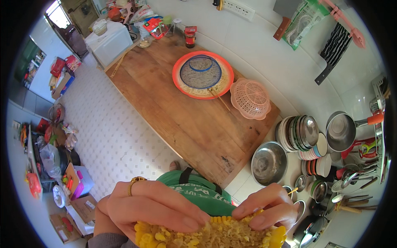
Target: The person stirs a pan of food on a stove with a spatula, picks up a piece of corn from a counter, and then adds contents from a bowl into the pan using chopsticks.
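Observation:
A corn cob [214, 235] is held sideways close to the camera at the bottom of the view. Much of its facing side is stripped of kernels, while yellow kernels stay at both ends and along the upper edge. My left hand [149, 201], with a ring on one finger, grips its left part. My right hand [269, 207] has its fingers on the right part. The lower edge of the cob is cut off by the frame. Behind the cob shows a green apron [198, 192] with white writing.
On the wooden table [173, 124] stand a red-rimmed tray [228, 62] of noodles under a blue mesh cover [198, 77], chopsticks [221, 100] and an upturned pink basket [250, 98]. Stacked bowls [308, 130] and a metal basin [269, 162] are at right. A cleaver [335, 51] hangs on the wall.

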Tool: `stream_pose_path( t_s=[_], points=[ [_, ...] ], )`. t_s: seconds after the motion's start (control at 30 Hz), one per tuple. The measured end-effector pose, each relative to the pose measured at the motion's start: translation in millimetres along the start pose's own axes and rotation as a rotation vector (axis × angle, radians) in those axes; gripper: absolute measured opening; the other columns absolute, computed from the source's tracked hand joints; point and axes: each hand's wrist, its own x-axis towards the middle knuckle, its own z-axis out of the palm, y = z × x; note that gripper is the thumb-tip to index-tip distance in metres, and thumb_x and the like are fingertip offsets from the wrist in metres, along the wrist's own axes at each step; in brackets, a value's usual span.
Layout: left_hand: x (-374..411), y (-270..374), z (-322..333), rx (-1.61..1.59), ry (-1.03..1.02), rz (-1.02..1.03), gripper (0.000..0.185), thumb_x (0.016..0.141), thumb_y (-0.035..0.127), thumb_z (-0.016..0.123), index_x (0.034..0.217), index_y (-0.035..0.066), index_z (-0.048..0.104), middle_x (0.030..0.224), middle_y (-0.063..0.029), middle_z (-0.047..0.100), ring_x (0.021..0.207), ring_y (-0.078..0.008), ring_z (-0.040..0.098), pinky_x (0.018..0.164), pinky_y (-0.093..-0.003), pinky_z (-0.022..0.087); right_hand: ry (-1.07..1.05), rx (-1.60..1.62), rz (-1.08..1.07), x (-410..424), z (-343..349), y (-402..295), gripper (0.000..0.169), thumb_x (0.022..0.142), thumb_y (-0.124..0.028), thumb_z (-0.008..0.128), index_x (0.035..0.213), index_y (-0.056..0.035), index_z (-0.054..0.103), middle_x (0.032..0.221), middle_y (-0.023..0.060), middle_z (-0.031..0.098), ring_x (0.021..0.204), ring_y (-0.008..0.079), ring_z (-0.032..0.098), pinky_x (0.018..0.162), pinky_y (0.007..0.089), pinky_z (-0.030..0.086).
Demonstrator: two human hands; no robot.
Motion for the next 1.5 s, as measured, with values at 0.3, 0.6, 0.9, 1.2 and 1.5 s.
stream_pose_path(
  t_s=[0.3, 0.6, 0.9, 1.2, 1.5],
  points=[
    [17, -82, -18, 0.219, -0.078, -0.097, 0.053, 0.067, 0.013, 0.078, 0.112, 0.001, 0.054, 0.107, -0.0132, 0.059, 0.099, -0.0222, 0.058, 0.084, -0.0316, 0.046, 0.18, 0.136, 0.162, -8, -16, 72, 0.065, 0.072, -0.036, 0.071, 0.118, 0.0056, 0.048, 0.114, 0.0193, 0.054, 0.102, 0.0256, 0.055, 0.088, 0.0347, 0.043],
    [-41, -246, -48, 0.281, 0.128, -0.851, 0.069, 0.08, 0.029, 0.067, 0.133, 0.0, 0.035, 0.117, -0.0142, 0.053, 0.086, -0.0203, 0.062, 0.072, -0.03, 0.05, 0.42, 0.178, 0.536, -85, -46, 275, 0.043, 0.085, -0.007, 0.057, 0.124, -0.0006, 0.041, 0.111, 0.0071, 0.05, 0.093, 0.0141, 0.053, 0.078, 0.0245, 0.045],
    [-216, -301, -78, 0.747, 0.395, -0.928, 0.047, 0.076, 0.033, 0.065, 0.109, 0.0, 0.057, 0.091, -0.014, 0.066, 0.084, -0.0274, 0.063, 0.074, -0.0342, 0.05, 0.546, -0.446, 0.396, -124, -64, 399, 0.048, 0.077, -0.003, 0.061, 0.121, 0.0022, 0.042, 0.115, 0.0148, 0.048, 0.107, 0.0247, 0.048, 0.093, 0.0326, 0.039],
    [-409, -292, -33, 0.925, 0.702, -1.333, 0.045, 0.075, 0.034, 0.058, 0.104, 0.0, 0.061, 0.099, -0.0193, 0.063, 0.094, -0.0338, 0.06, 0.085, -0.0388, 0.046, 0.357, -1.015, 0.327, -140, -52, 370, 0.067, 0.072, -0.014, 0.07, 0.129, 0.0004, 0.037, 0.125, 0.0205, 0.044, 0.115, 0.0367, 0.042, 0.101, 0.0429, 0.03],
    [-484, -277, -29, 0.508, 0.665, -1.395, 0.048, 0.08, 0.039, 0.051, 0.107, 0.002, 0.062, 0.107, -0.0213, 0.06, 0.099, -0.0335, 0.057, 0.09, -0.0378, 0.042, -0.112, -0.5, 0.458, -242, 32, 330, 0.022, 0.087, -0.009, 0.053, 0.104, 0.0027, 0.059, 0.096, 0.0133, 0.062, 0.092, 0.0244, 0.057, 0.083, 0.0328, 0.045]
  ],
)
